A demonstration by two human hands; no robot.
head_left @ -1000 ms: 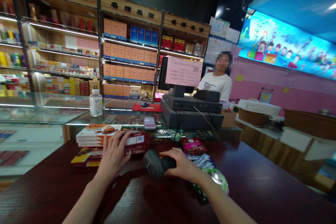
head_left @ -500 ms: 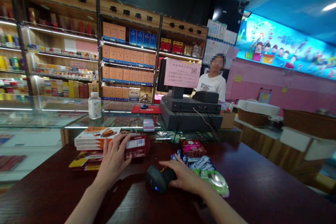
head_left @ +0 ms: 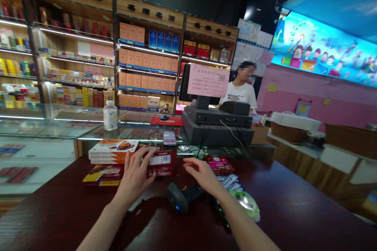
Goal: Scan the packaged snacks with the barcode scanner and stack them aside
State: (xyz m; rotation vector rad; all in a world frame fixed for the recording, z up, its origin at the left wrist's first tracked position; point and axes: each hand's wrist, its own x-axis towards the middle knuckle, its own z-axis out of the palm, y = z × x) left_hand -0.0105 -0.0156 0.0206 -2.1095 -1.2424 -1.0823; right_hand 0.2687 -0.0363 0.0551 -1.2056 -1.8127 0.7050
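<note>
My left hand (head_left: 136, 175) grips a dark red carton (head_left: 162, 164) with a white barcode label, resting it on the dark wooden counter (head_left: 265, 211). Just left of that hand lie a stack of orange and white boxes (head_left: 113, 151) and a flat dark box (head_left: 103, 175). My right hand (head_left: 203, 171) hovers empty between the carton and a pink snack packet (head_left: 218, 164). Below it, a black handheld barcode scanner (head_left: 180, 198) lies on the counter, with a small blue light showing. Blue-white packets (head_left: 231, 182) and a green shiny packet (head_left: 246, 204) lie to the right.
Beyond the counter stands a glass display case (head_left: 132, 135) with a plastic bottle (head_left: 110, 115). A cash register with monitor (head_left: 218, 127) sits behind a pink notice. A person in a white shirt (head_left: 240, 95) stands behind it. Stocked shelves (head_left: 147, 59) fill the back wall.
My right hand has let go of the scanner and moved up and left, leaving the scanner on the counter. My left hand still holds the carton. The view has shifted slightly.
</note>
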